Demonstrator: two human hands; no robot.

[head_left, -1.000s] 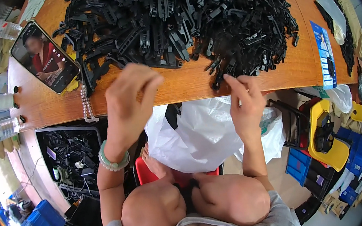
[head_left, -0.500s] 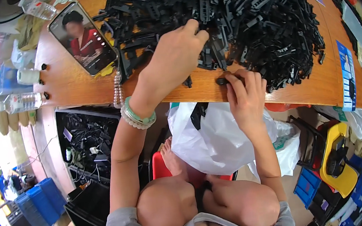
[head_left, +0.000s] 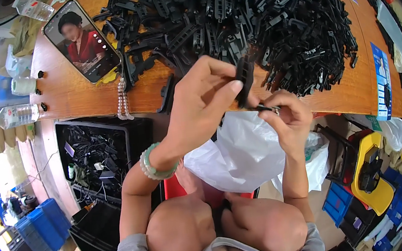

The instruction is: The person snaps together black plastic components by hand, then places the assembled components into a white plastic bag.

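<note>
My left hand pinches a long black slotted plastic part between thumb and fingers, tilted upright above the table's near edge. Just to its right, my right hand grips a small dark plastic piece at the fingertips; its exact kind is too small to make out. The two pieces are close together, and I cannot tell whether they touch. Beyond my hands spreads a heap of long black plastic parts, merging on the right into a heap of smaller black pieces.
A phone showing a video lies at the table's left, with a beaded strap hanging from it. White plastic bags hang below the wooden table edge. A black bin of parts stands lower left, a yellow stool lower right.
My left hand has come back from the heap toward me with a long black part. My right hand has lifted its small piece off the table edge, and both hands have drawn together.
</note>
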